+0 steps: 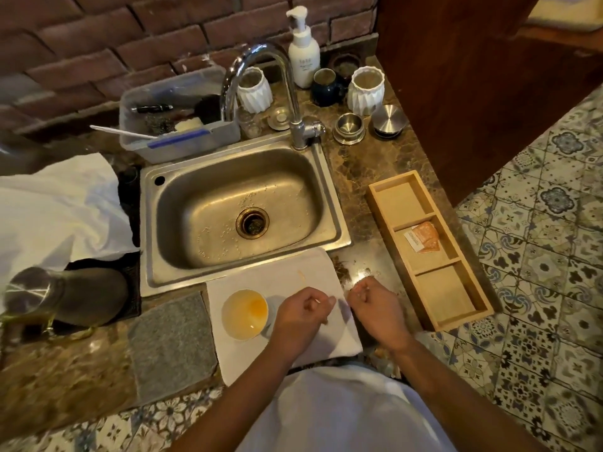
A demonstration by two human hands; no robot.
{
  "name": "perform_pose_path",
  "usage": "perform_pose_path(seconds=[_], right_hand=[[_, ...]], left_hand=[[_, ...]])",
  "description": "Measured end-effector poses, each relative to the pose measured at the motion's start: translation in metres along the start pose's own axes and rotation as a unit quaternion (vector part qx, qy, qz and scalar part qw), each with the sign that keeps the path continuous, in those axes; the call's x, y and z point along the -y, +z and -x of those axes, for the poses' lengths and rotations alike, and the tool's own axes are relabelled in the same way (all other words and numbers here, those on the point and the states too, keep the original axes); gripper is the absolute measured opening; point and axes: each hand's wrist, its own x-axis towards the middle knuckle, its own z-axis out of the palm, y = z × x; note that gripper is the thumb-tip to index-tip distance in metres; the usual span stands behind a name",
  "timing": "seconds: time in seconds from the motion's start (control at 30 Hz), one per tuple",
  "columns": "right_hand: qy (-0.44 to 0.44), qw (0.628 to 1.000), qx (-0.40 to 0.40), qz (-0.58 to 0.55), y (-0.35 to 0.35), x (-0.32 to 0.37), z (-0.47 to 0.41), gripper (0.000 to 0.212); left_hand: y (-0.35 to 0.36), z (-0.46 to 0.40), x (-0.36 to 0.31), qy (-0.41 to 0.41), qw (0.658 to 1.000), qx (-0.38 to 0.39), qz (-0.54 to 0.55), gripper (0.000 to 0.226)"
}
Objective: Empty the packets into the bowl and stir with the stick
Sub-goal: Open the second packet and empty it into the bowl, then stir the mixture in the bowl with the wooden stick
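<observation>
On the brown marbled stone worktop (pixel 359 171), just in front of the stainless steel sink (pixel 238 207), lies a white folded cloth (pixel 293 272). At its left part stands a small white round bowl (pixel 244 314) with an orange liquid pooled inside. Beyond the bowl, a thin pale wooden stick (pixel 301 276) lies on the cloth, apart from both hands. Left hand (pixel 301 316) hovers just right of the bowl with its fingers curled and the thumb stretched forward; something small and pale seems pinched there, though the view is too blurred to tell what, or whether anything is held at all. Right hand (pixel 372 300) sits at the cloth's right edge, its fingers curled inward; whether they clench something I cannot tell. To the right, a long light wooden tray with three compartments (pixel 385 190) rests on the worktop, and an orange and white packet (pixel 422 237) lies flat in its middle compartment. Behind the sink rises a chrome curved tap (pixel 261 57), with a white pump bottle (pixel 303 50) against the red brick wall (pixel 98 44) and two white ribbed ceramic cups (pixel 365 89) beside it.
</observation>
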Motion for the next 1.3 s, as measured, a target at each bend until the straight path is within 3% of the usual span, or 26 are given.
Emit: perform_pose_path(seconds=[0.27, 0.43, 0.63, 0.9, 1.03, 1.3], right_hand=[[-0.013, 0.996, 0.047, 0.073, 0.031, 0.029, -0.018, 0.019], [-0.013, 0.987, 0.054, 0.149, 0.054, 0.041, -0.02, 0.026], [0.002, 0.98, 0.051, 0.194, 0.067, 0.044, -0.018, 0.034], [-0.013, 0.958, 0.031, 0.283, 0.068, 0.053, -0.017, 0.024], [-0.01, 0.956, 0.023, 0.292, 0.072, 0.055, -0.013, 0.022], [-0.001, 0.959, 0.045, 0.279, 0.072, 0.062, -0.013, 0.019]], left_hand=[[-0.062, 0.039, -0.017, 0.027, 0.99, -0.048, 0.132, 0.005], [-0.11, 0.048, 0.005, 0.071, 0.985, -0.138, 0.072, 0.011], [-0.153, 0.042, 0.044, 0.043, 0.972, -0.229, -0.011, 0.017], [-0.16, 0.036, 0.065, 0.018, 0.971, -0.215, -0.103, 0.011], [-0.158, 0.034, 0.069, 0.038, 0.968, -0.211, -0.132, 0.022], [-0.157, 0.032, 0.058, 0.015, 0.968, -0.198, -0.151, 0.021]])
